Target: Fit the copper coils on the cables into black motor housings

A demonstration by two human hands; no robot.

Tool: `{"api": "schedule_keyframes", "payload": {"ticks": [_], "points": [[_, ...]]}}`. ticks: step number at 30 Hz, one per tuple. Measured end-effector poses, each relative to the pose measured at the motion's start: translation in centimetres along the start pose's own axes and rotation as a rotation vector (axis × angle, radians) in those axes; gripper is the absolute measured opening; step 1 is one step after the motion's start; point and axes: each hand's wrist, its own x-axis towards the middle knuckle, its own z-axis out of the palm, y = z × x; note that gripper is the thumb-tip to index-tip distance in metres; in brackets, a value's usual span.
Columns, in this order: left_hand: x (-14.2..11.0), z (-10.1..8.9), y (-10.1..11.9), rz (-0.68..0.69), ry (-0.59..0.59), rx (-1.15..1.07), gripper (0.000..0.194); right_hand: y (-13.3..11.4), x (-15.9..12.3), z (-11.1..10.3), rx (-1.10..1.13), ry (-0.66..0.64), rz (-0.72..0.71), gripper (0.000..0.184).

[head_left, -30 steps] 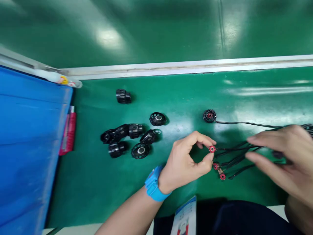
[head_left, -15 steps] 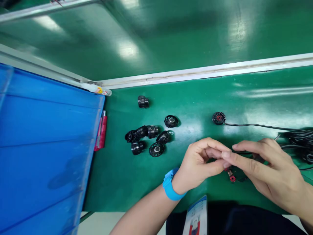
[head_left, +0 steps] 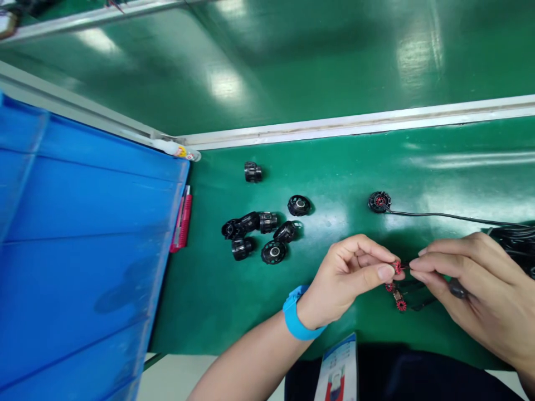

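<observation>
My left hand [head_left: 355,273], with a blue band [head_left: 295,314] at the wrist, pinches a small red toothed part [head_left: 398,268] between thumb and forefinger. Just right of it, my right hand [head_left: 472,284] has its fingertips pressed together on a thin dark wire that meets the red part. A dark rounded piece [head_left: 457,288] shows under the right hand's fingers; what it belongs to is hidden. Below the left fingertips lie more small red toothed parts [head_left: 400,305] on the green table. A round black piece with a red centre [head_left: 379,201] lies beyond, joined to a black cable [head_left: 451,215].
Several black round housings [head_left: 273,252] lie grouped left of my hands. A blue bin [head_left: 96,223] fills the left side, with a red-handled tool [head_left: 183,223] along its edge and a white bottle [head_left: 175,149] at its corner. Coiled black cable [head_left: 514,242] lies at right.
My right hand has drawn back rightward from the left fingertips, uncovering the red part and pinching the wire. The whole view has shifted slightly.
</observation>
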Motion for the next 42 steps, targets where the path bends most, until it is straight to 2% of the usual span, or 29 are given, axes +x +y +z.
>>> {"api": "schedule_keyframes", "payload": {"ticks": [4,7,8,11,13,17,22,29,34,38,40,42], "points": [[0.0,0.1,0.0,0.033,-0.033,-0.007,0.012,-0.2,0.0,0.0,0.015,0.011,0.043,0.017],[-0.1,0.2,0.0,0.028,-0.001,0.009,0.017,-0.1,-0.2,0.3,0.032,-0.008,0.036,0.013],[-0.1,0.3,0.0,0.014,0.019,0.021,0.019,0.1,-0.3,0.5,0.038,-0.032,0.044,0.016],[-0.2,0.3,-0.1,-0.026,0.074,0.075,0.026,0.5,-0.6,1.1,0.043,-0.09,0.093,0.043],[-0.2,0.2,-0.2,-0.025,0.105,0.115,0.03,0.6,-0.7,1.2,0.021,-0.079,0.082,0.049],[-0.2,0.1,-0.4,-0.025,0.138,0.132,0.032,0.4,-0.4,0.9,-0.003,-0.021,-0.002,0.044],[-0.2,0.2,-0.3,-0.041,0.141,0.114,0.032,0.2,-0.2,0.6,-0.009,-0.011,-0.016,0.038],[-0.2,0.2,-0.3,-0.06,0.118,0.072,0.028,0.0,-0.4,0.7,-0.061,0.012,-0.023,0.02],[-0.3,0.2,-0.3,0.029,0.108,0.182,0.026,-0.2,-0.9,1.3,-0.096,0.01,-0.015,0.013],[-0.6,0.0,-0.3,0.126,0.042,0.305,0.026,-0.3,-0.6,1.3,-0.059,0.049,0.018,0.013],[-0.8,-0.4,0.1,0.247,0.045,0.497,0.021,-0.2,-0.5,1.0,-0.008,0.059,0.047,0.014],[-1.1,-0.9,1.1,0.442,0.124,0.841,0.014,0.2,-0.6,0.5,0.119,0.055,0.142,0.015]]}}
